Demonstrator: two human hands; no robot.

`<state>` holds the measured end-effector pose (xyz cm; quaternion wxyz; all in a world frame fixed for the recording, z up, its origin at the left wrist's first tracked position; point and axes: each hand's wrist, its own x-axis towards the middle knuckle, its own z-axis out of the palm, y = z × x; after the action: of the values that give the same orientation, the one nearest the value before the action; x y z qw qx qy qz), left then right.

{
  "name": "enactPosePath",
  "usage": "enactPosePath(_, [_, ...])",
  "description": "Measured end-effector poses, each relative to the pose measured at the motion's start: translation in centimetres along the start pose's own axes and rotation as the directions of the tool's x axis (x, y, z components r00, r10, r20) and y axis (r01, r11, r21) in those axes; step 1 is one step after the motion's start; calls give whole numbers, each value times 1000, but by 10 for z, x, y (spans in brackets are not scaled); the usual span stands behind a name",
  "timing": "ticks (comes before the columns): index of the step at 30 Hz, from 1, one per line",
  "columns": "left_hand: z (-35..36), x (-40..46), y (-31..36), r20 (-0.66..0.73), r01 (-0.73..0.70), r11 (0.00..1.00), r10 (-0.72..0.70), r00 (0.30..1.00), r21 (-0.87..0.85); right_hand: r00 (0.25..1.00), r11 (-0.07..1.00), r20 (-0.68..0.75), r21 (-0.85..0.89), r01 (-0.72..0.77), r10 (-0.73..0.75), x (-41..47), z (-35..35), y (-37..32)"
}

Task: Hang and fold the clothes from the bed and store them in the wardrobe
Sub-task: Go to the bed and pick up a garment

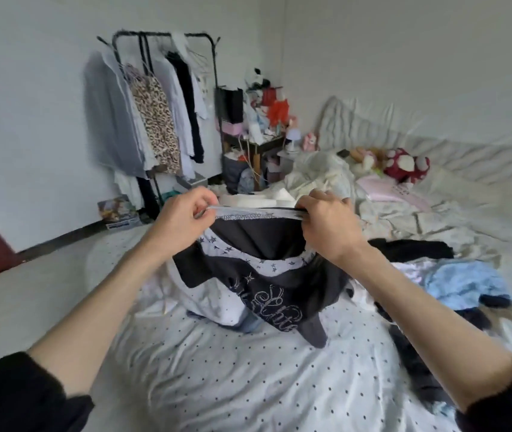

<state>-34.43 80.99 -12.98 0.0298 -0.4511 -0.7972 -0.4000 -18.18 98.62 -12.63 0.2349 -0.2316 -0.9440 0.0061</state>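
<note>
Hands share one garment: the left hand (183,213) and right hand (326,222) each pinch the top edge of the black top (267,269), held up over the near bed (248,378). Its loose lower half could snag the pile of clothes (454,279) at right, or slip if either pinch slackens.

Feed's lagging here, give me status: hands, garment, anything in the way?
Both hands, left and right, pinching black garment by its top edge, above the bed. Not folded yet. Clothes pile lies right, nothing blocking.
</note>
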Motion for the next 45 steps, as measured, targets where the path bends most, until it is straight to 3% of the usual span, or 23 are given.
enactPosePath(5, [-122, -80, -49, -152, 212, 975, -199, 968, 72, 974, 970, -53, 89, 226, -222, 24, 1, -116])
enactPosePath(8, [-174, -149, -79, -233, 373, 912, -330, 915, 171, 920, 917, -38, 79, 391, -389, 22, 16, -194])
enactPosePath(14, [-239, -294, -110, -402, 622, 765, -524, 751, 165, 801, 798, 53, 152, 584, -596, -9, 53, -327])
enactPosePath(17, [-265, -363, -112, -521, 732, 672, -589, 617, 107, 722, 720, 106, 265, 642, -683, -23, 66, -387])
enactPosePath(21, [-283, -442, -108, -658, 864, 504, -646, 387, 13, 552, 574, 169, 338, 745, -816, -48, 79, -468])
enactPosePath(24, [-290, -489, -102, -675, 932, 356, -704, 222, -65, 407, 461, 220, 492, 739, -887, -73, 83, -521])
enactPosePath(25, [-291, -502, -99, -651, 938, 333, -733, 197, -91, 356, 438, 255, 551, 710, -899, -81, 84, -533])
enactPosePath(29, [-291, -558, -67, -573, 936, 262, -815, 83, -237, 28, 249, 299, 736, 630, -954, -123, 86, -587])
enactPosePath(31, [-288, -586, -50, -572, 934, 208, -820, 6, -289, -95, 155, 261, 789, 595, -961, -149, 86, -614])
enactPosePath(33, [-286, -608, -37, -596, 951, 121, -799, -76, -283, -167, 73, 203, 817, 572, -965, -173, 85, -635])
enactPosePath(35, [-284, -636, -26, -667, 956, -10, -714, -213, -293, -193, 7, 135, 837, 547, -972, -200, 81, -660])
enactPosePath(38, [-286, -679, -9, -745, 908, -197, -521, -417, -370, -132, -94, -33, 867, 489, -991, -239, 67, -700])
enactPosePath(39, [-286, -687, -7, -757, 889, -251, -466, -458, -383, -76, -109, -83, 883, 457, -994, -245, 64, -704])
enactPosePath(41, [-294, -716, -3, -779, 833, -359, -326, -535, -421, -54, -178, -172, 886, 427, -984, -271, 55, -733])
enactPosePath(43, [-305, -741, -5, -785, 805, -360, -245, -569, -471, -145, -220, -170, 850, 479, -975, -295, 50, -762])
enactPosePath(45, [-320, -760, -9, -770, 804, -284, -249, -588, -523, -224, -221, -115, 814, 537, -968, -313, 48, -789])
